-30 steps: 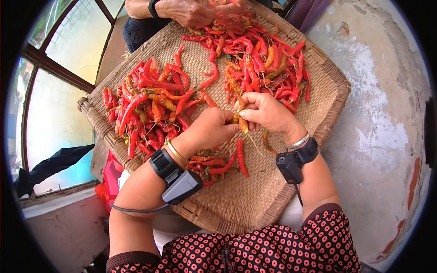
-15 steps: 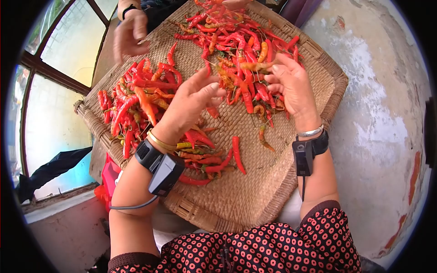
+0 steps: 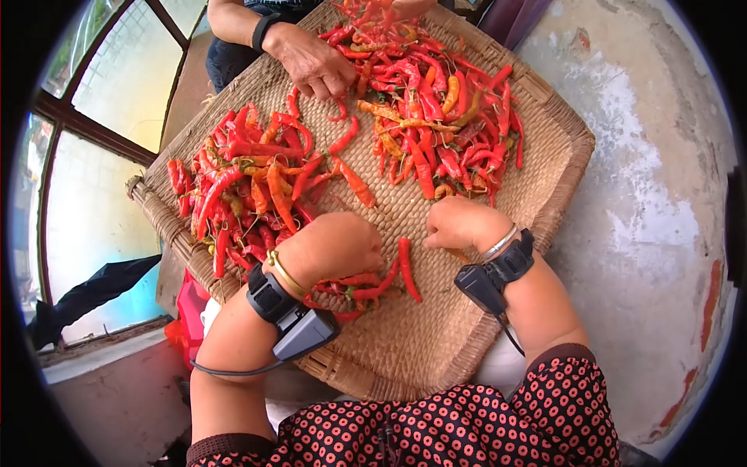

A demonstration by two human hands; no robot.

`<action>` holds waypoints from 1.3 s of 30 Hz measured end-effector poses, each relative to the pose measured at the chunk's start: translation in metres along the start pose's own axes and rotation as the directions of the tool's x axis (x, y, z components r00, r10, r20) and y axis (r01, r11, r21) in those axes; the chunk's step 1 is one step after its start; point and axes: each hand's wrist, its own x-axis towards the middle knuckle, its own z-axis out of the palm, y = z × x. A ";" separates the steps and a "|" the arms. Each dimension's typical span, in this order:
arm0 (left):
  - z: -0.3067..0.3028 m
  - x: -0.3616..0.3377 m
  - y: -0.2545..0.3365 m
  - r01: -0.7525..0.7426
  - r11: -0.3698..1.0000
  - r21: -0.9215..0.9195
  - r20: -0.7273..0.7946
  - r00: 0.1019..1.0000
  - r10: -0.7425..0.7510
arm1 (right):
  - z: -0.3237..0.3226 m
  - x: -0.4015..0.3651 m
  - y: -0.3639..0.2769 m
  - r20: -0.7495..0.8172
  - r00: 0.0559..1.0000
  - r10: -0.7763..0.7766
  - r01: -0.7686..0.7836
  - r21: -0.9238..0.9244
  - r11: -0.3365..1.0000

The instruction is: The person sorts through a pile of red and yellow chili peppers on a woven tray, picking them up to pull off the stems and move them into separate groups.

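Observation:
My left hand (image 3: 334,245) is curled closed over the lower part of the left chilli pile (image 3: 249,175), beside a small group of red chillies (image 3: 366,286); whatever its fingers hold is hidden. Closed too, my right hand (image 3: 467,224) is low over the woven tray (image 3: 420,342), just below the large right chilli pile (image 3: 436,86). The end of a brownish-orange chilli (image 3: 459,253) shows under it, but its grip is hidden. A single red chilli (image 3: 408,270) lies between my hands.
Another person's hand (image 3: 315,66) reaches in at the top, its fingers down at a chilli near the large pile. Part of that person's second hand (image 3: 412,8) shows at the top edge. Windows (image 3: 93,226) are at left, a worn wall (image 3: 638,218) at right.
Both my hands have moved down toward me and closed. The other person's hand has come right, down to the tray. Several chillies now lie between the piles.

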 end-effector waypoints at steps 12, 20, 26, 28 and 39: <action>0.008 0.001 -0.006 0.012 0.995 0.100 -0.025 1.000 -0.009 | -0.003 -0.014 -0.017 0.055 0.990 -0.130 0.130 0.010 0.991; 0.001 0.007 -0.008 0.169 0.967 0.192 -0.182 0.974 -0.134 | 0.000 -0.009 -0.014 -0.571 0.732 -0.373 0.428 -0.041 0.903; 0.001 0.010 -0.027 0.090 0.993 0.078 -0.309 0.949 -0.062 | 0.012 -0.007 -0.027 -0.141 0.935 -0.326 0.339 0.084 0.937; 0.001 0.011 -0.030 0.072 0.994 0.087 -0.301 0.953 -0.042 | 0.022 0.001 -0.027 -0.129 0.923 -0.364 0.380 0.133 0.916; 0.009 0.019 -0.033 0.054 0.993 0.106 -0.418 0.908 -0.004 | -0.003 -0.004 -0.032 -0.440 0.850 -0.289 0.349 0.060 0.935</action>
